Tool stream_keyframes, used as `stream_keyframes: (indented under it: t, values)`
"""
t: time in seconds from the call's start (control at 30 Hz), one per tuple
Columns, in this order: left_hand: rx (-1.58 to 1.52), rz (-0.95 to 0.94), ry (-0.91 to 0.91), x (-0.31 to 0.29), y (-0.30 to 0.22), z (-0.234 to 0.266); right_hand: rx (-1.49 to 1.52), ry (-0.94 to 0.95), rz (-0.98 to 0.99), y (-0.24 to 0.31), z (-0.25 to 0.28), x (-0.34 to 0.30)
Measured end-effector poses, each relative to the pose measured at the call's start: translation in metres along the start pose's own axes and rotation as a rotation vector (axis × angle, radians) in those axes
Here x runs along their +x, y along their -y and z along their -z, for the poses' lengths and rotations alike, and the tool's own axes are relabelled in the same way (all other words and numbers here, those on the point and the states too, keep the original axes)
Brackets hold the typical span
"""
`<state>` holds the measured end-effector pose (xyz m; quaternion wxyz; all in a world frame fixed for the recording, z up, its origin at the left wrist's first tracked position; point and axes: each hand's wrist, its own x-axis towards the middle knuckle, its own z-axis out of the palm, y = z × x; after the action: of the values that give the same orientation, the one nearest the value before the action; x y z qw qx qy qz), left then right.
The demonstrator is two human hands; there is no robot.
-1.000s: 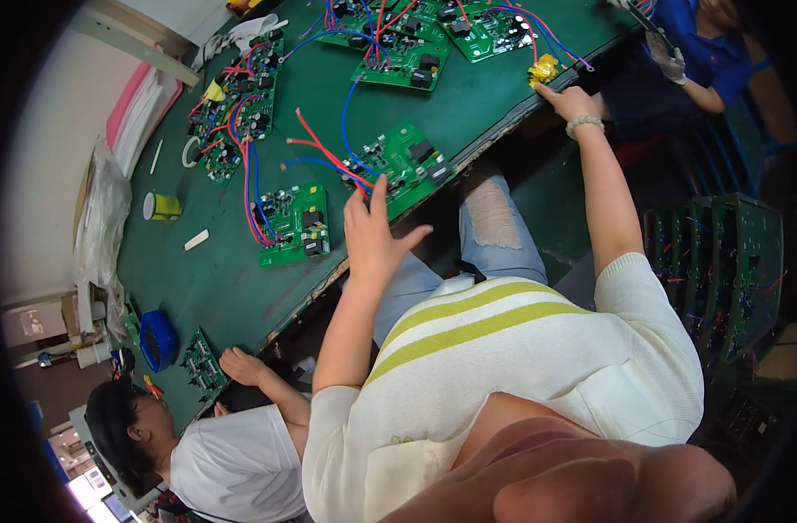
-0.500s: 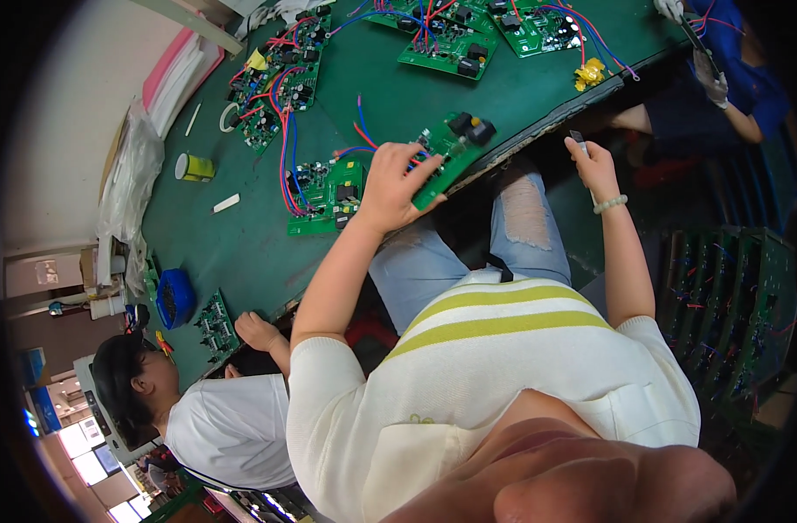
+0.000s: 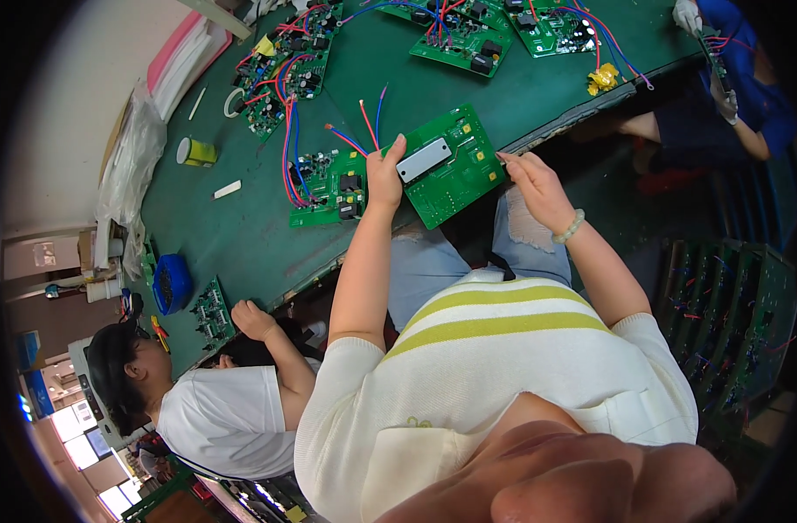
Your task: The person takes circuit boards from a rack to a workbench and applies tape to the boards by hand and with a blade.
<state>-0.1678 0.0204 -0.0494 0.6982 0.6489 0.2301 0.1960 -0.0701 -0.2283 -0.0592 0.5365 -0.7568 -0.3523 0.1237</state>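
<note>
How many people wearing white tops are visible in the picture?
2: the person in a white top with yellow stripes at the centre, and a co-worker at lower left. More may be hidden.

Circuit board (image 3: 446, 166) held at near edge of surface (image 3: 241, 235), between left hand (image 3: 383, 179) and right hand (image 3: 533, 183). Just left, second board (image 3: 327, 186) on surface; tape roll (image 3: 194, 152) farther left; more boards (image 3: 285, 65) far.

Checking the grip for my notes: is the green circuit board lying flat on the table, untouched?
No, the left hand and right hand hold the green circuit board at the table edge.
</note>
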Motion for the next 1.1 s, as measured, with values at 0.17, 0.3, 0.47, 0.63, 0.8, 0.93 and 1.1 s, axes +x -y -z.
stream_keyframes:
  t: [0.17, 0.3, 0.47, 0.63, 0.8, 0.93, 1.1]
  values:
    - [-0.055, -0.109, -0.117, 0.009, 0.013, 0.014, -0.106, -0.06, 0.088, 0.001, -0.014, -0.004]
    - [-0.099, -0.16, -0.103, 0.004, 0.008, 0.012, -0.166, 0.016, -0.001, 0.007, -0.012, -0.003]
    - [-0.113, -0.172, -0.181, 0.006, 0.01, 0.008, -0.341, 0.032, 0.043, 0.013, -0.014, -0.005]
    - [-0.109, -0.158, -0.18, 0.013, 0.028, 0.021, -0.362, 0.019, 0.016, 0.014, -0.013, -0.008]
    - [-0.136, -0.215, -0.169, 0.015, 0.027, 0.014, -0.385, -0.002, 0.033, 0.008, -0.017, -0.009]
    - [-0.055, -0.209, -0.205, 0.016, 0.036, 0.022, -0.504, -0.018, 0.055, 0.007, -0.024, -0.008]
    - [-0.081, -0.233, -0.199, 0.015, 0.039, 0.022, 0.188, -0.074, -0.169, -0.016, -0.03, -0.007]
